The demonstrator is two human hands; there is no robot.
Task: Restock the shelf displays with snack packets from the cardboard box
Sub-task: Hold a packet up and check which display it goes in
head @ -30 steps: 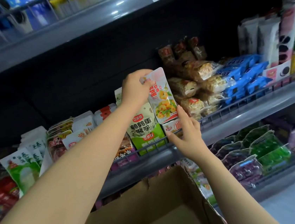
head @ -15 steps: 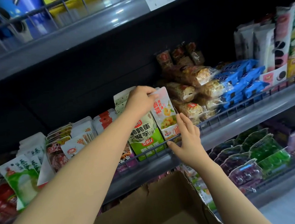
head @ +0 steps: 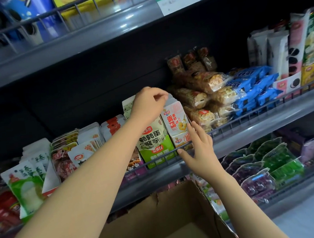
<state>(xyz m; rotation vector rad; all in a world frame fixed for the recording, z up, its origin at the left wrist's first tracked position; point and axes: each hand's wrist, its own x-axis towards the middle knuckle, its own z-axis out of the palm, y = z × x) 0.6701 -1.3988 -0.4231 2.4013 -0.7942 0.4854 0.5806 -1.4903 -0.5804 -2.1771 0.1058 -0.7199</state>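
Observation:
A white and pink snack packet stands upright at the front of its row on the middle shelf, behind the wire rail. My left hand hovers at the tops of the packets in that row, fingers loosely curled, with no packet visibly between them. My right hand has straight fingers against the packet's right side, thumb by the rail. A green and white packet stands just left of it. The open cardboard box sits below my arms; its inside is mostly out of view.
Clear-wrapped biscuit rolls and blue packets fill the shelf to the right. Several white and red packets stand to the left. Purple and green jelly packs lie on the lower shelf. An upper shelf overhangs.
The white and pink packet went down from above the row into its slot behind the rail. My left hand's grip on its top loosened. My right hand stayed against its side.

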